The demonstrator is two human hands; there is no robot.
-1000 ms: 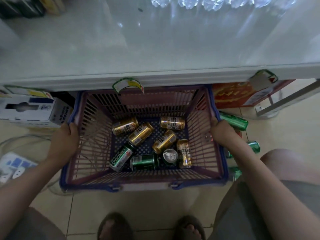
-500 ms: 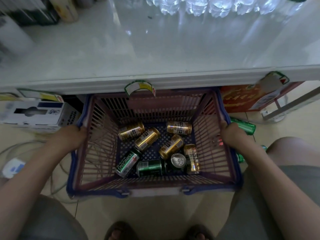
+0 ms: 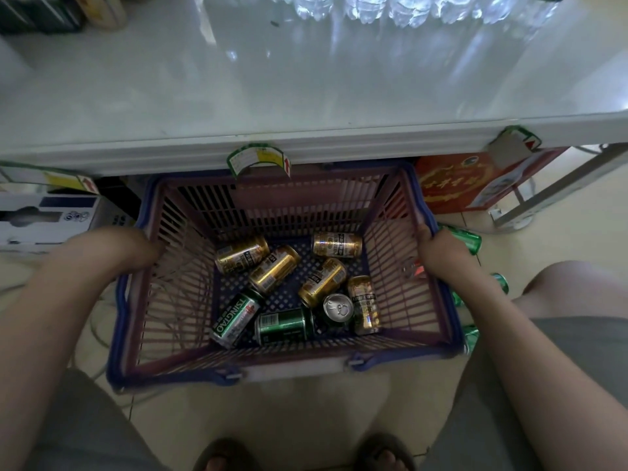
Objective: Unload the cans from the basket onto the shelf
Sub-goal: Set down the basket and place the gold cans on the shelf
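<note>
A pink and blue plastic basket (image 3: 404,300) sits on the floor under the edge of a white shelf (image 3: 272,96). Several cans lie on their sides in its bottom: gold cans (image 3: 273,268) and green cans (image 3: 283,326), plus one can standing upright with its silver top (image 3: 337,307) showing. My left hand (image 3: 119,248) grips the basket's left rim. My right hand (image 3: 440,248) grips the right rim.
Loose green cans (image 3: 467,237) lie on the floor right of the basket. A red carton (image 3: 455,183) and a white box (image 3: 47,215) stand under the shelf. Water bottles (image 3: 390,8) line the shelf's back. My knees and sandalled feet frame the basket.
The basket and both hands sit slightly further right and lower in view, and the view has tilted up a little to show more of the shelf. The cans have not shifted.
</note>
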